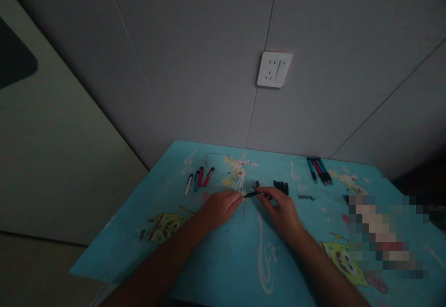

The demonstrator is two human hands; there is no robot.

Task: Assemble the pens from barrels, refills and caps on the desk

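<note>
My right hand (278,205) is closed on a slim black pen part (251,194), held almost level with its tip toward the left. At that tip, my left hand (223,207) is closed in a pinch; what lies between its fingertips is too small to make out. Thin white sticks like ink refills (240,182) lie just beyond my left fingertips. A small black piece (257,184) sits behind the right fingers. To the right is a row of short black pen parts (280,187), with small dark springs (306,198) beside them.
White, teal and red pen barrels (201,177) lie on the left of the blue cartoon-print table (223,260). Several whole-looking pens (319,171) lie together at the back right. A pixelated patch hides something at the right. Behind the table, the grey wall carries a socket (274,69).
</note>
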